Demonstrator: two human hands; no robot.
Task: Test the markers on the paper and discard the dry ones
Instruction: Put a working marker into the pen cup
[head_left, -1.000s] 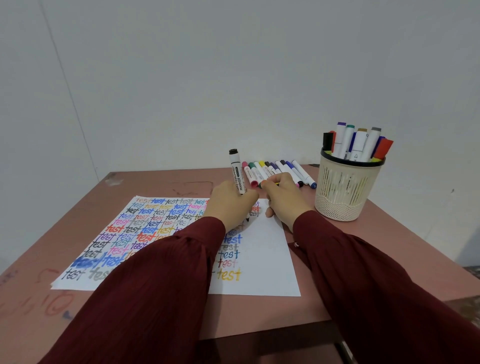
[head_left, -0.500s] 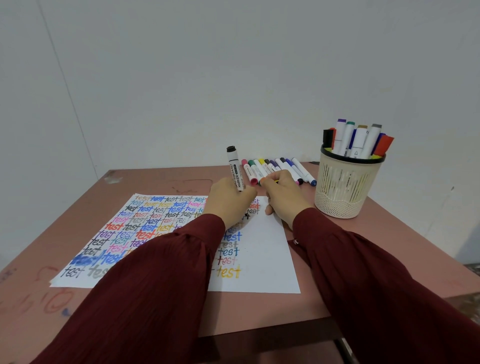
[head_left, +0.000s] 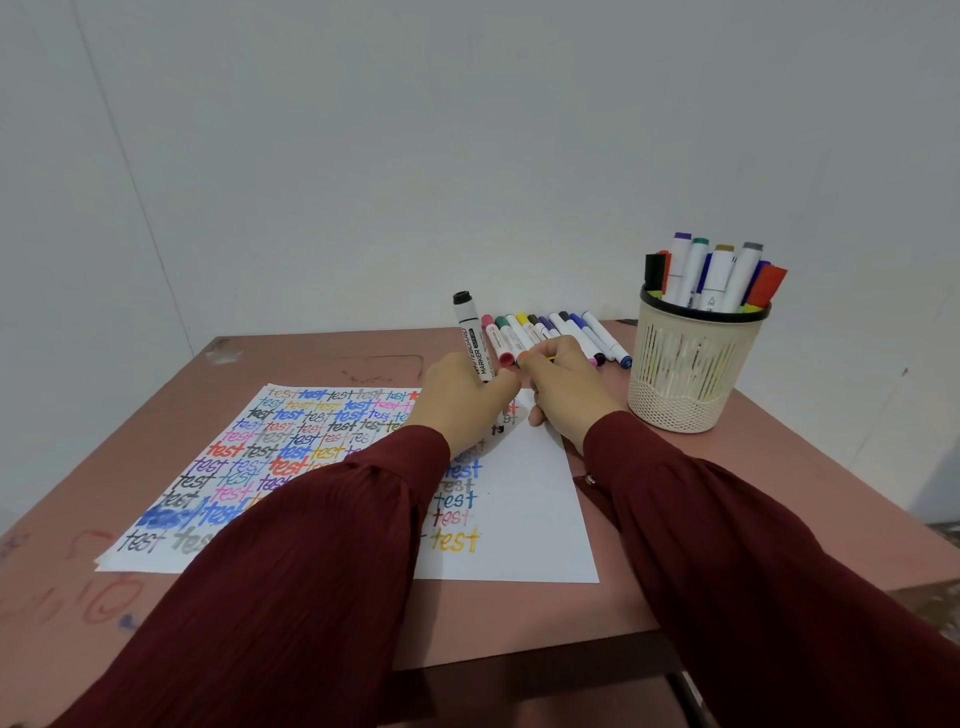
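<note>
The left hand (head_left: 457, 405) is clamped around a black whiteboard marker (head_left: 472, 338), which it holds nearly upright with the black end on top. The writing tip is hidden below the hand. That hand sits over the sheet of paper (head_left: 524, 493). A short black mark lies on the paper just beside the hand, on the side toward the right hand.

The right hand (head_left: 569, 397) is just beside the left, almost touching it, with its heel on the far edge of the paper and its fingers curled. A small orange piece shows at its fingertips. I cannot tell whether the fingers pinch it or only rest against it.

The word "test" covers the paper in many colours on the left hand's side and under the left sleeve (head_left: 311, 545). The strip nearest the right hand is mostly blank.

Just beyond both hands, a row of capped markers (head_left: 571, 330) lies flat on the bench (head_left: 322, 358), with its near ends at the right hand's fingertips. To the outer side of the right hand, near but apart, a cream mesh pen holder (head_left: 685, 374) holds more markers (head_left: 717, 275) upright.
</note>
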